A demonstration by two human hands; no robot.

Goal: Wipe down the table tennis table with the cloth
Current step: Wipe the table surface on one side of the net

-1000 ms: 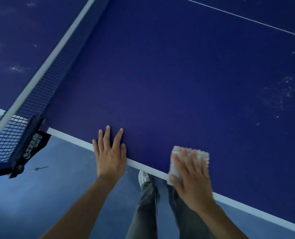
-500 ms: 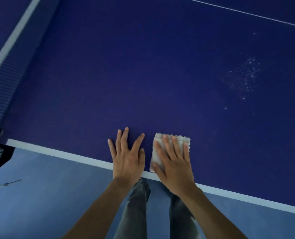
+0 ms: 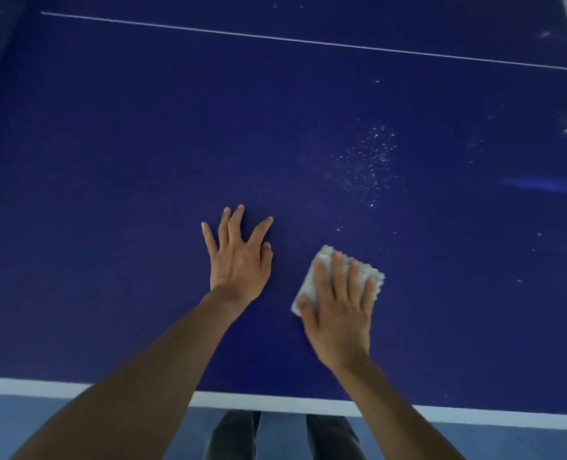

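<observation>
Where the cloth (image 3: pixel 326 255) lies: right of centre in the frame, flat on the blue table (image 3: pixel 126 194), under the right hand (image 3: pixel 338 310)
Right hand: straight fingers press the cloth down, none curled round it
Left hand (image 3: pixel 239 260): spread on bare table, holding nothing
Handling: probably light, soft, limp; drive it with a flat palm over its middle
Specks (image 3: pixel 368 164): above and right of the cloth

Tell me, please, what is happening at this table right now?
A person is wiping a blue table tennis table. Their right hand presses a white cloth flat on the surface, while the left hand rests beside it with fingers spread. A patch of white specks lies just beyond the cloth.
</observation>
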